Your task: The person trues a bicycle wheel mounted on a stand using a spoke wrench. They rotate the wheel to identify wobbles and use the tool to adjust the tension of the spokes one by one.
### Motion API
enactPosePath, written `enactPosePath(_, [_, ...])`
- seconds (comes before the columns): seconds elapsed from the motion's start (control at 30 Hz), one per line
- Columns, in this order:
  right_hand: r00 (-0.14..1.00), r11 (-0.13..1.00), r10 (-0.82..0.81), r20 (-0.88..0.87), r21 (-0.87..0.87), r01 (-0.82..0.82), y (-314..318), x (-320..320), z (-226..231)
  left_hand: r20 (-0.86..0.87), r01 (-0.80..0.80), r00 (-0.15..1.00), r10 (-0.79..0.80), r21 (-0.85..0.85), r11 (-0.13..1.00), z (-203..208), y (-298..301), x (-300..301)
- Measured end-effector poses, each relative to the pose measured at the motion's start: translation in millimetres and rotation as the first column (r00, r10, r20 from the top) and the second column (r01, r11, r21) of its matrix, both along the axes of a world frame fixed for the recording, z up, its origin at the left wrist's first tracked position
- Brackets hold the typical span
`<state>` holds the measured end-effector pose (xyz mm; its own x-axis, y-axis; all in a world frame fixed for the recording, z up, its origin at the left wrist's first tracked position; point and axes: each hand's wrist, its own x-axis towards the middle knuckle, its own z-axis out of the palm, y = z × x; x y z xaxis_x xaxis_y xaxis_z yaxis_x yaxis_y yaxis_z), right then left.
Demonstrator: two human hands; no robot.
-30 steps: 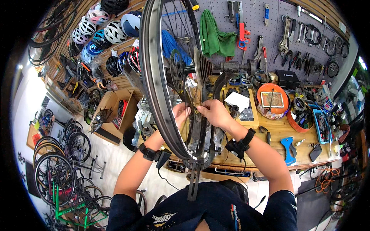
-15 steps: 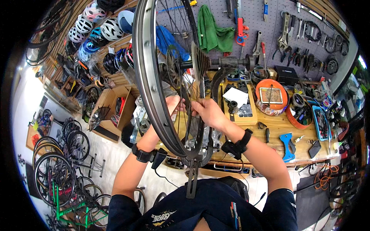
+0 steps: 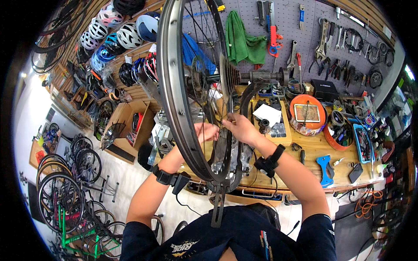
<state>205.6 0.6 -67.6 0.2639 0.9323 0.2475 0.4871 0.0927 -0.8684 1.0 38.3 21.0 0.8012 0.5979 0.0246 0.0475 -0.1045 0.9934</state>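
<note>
A: Where is the wheel?

B: The bicycle wheel (image 3: pixel 172 87) stands upright in a dark metal stand (image 3: pixel 251 91), right in front of the person's chest, with the workbench (image 3: pixel 300 172) behind it.

A: And the hands?

B: Both are at its lower half, by the spokes. The left hand (image 3: pixel 206 132) reaches in past the rim, its fingers curled together; I can't tell whether they pinch anything.

A: The right?

B: The right hand (image 3: pixel 240 128) comes from the other side, near the left, with thumb and forefinger drawn nearly together beside the spokes. (A spoke may lie between them, but it's too fine to make out.) So I can't tell what that grip has hold of.

A: What's above them?

B: The cassette (image 3: pixel 229 76), on the wheel's right side.

A: And on the bench?

B: To the right, a round orange container (image 3: pixel 322 112) and, nearer the front edge, a blue tool (image 3: pixel 324 170). A green cloth (image 3: pixel 244 41) hangs on the pegboard (image 3: pixel 285 26) beyond.
</note>
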Motion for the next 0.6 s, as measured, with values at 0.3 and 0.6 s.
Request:
enactPosePath(0.3, [0.939, 0.963, 0.232, -0.254, -0.076, -0.258, -27.6, -19.4, 51.8, -0.164, 0.018, 0.986, 0.038, 0.326, 0.945, -15.0, 12.3, 7.8])
enactPosePath(0.6, [0.996, 0.995, -0.085, -0.008, 0.057, 0.085, -21.7, -16.8, 60.0, 0.075, 0.008, 0.997, 0.005, -0.172, 0.985, 17.7, -4.7, -5.0])
